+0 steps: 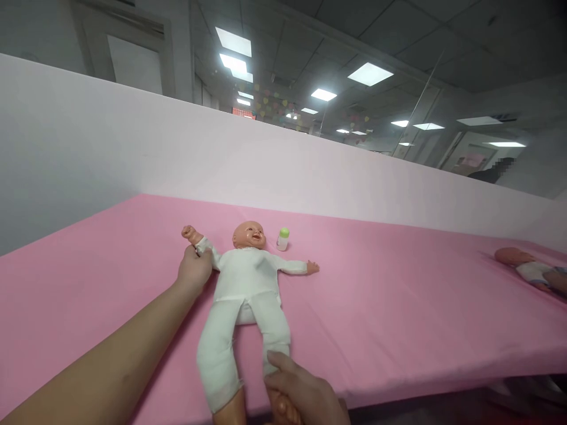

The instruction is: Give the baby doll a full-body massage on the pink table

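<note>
A baby doll (pixel 248 274) in a white top and white trousers lies on its back on a pink sheet, arms spread. My left hand (pixel 195 268) is closed round the sleeved arm on the doll's left-hand side in the picture, just below its fist. At the front, my right hand (pixel 305 389) wraps the lower part of the doll's nearer right-hand leg, close to the trouser cuff; the bare foot shows partly under my fingers. Beside the doll's head stands a small bottle (pixel 282 239) with a green cap.
The pink sheet (pixel 376 307) covers a long padded table, its front edge at lower right. A white partition (pixel 266 165) runs along the back. Another doll (pixel 527 268) lies at the far right. Beyond the partition, part of a person (pixel 487 172) shows.
</note>
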`<action>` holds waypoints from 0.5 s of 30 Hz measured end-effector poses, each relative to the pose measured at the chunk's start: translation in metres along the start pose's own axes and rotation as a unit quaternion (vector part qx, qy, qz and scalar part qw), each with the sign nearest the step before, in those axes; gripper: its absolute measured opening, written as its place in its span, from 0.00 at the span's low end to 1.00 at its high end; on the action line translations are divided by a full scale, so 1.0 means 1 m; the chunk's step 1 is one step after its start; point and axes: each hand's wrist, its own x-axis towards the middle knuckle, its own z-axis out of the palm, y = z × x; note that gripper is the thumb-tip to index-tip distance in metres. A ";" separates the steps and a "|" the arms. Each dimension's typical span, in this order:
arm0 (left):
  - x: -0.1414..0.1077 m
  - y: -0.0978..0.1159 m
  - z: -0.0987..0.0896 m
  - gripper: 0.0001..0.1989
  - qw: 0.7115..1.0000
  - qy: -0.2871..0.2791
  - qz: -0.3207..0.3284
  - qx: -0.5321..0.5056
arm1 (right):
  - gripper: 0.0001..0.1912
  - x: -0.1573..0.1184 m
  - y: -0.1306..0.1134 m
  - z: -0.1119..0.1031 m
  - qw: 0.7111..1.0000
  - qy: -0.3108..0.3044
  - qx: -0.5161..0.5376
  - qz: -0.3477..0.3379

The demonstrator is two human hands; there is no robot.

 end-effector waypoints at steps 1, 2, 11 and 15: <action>-0.003 0.003 -0.001 0.19 1.000 -0.004 -0.001 0.001 | 0.26 0.004 -0.004 -0.003 1.000 0.005 0.001 -0.003; -0.006 0.007 -0.002 0.20 1.000 -0.012 0.005 0.005 | 0.26 0.008 -0.007 -0.006 1.000 0.012 0.001 -0.010; -0.037 0.035 -0.004 0.28 0.947 -0.067 0.273 0.152 | 0.19 0.059 -0.034 -0.026 0.994 0.095 0.014 -0.052; -0.039 0.033 0.003 0.29 0.887 -0.056 0.348 0.298 | 0.17 0.082 -0.034 -0.035 0.994 0.090 0.033 -0.043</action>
